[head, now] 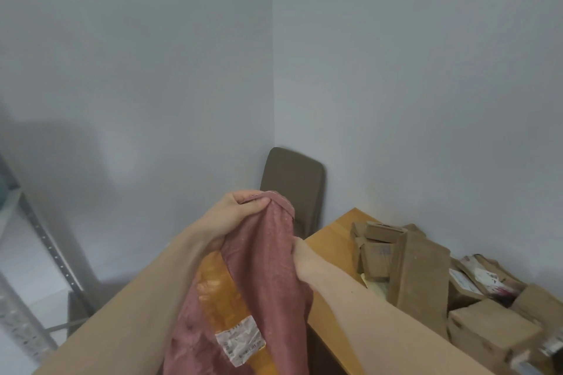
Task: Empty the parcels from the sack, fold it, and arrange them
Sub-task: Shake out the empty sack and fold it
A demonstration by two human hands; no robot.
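Observation:
I hold a dusty-pink woven sack (268,271) up in front of me, above the table's near corner. My left hand (234,213) grips its top edge, fingers closed over the fabric. My right hand (304,262) clutches the sack's right side, partly hidden behind the cloth. An orange parcel (219,292) with a white shipping label (240,341) shows against the sack's lower left; whether it is inside or in front I cannot tell. A heap of brown cardboard parcels (420,271) lies on the wooden table (332,240) at the right.
A brown chair back (292,186) stands in the room's corner behind the table. A metal shelving frame (45,237) runs down the left side. Grey walls fill the upper view.

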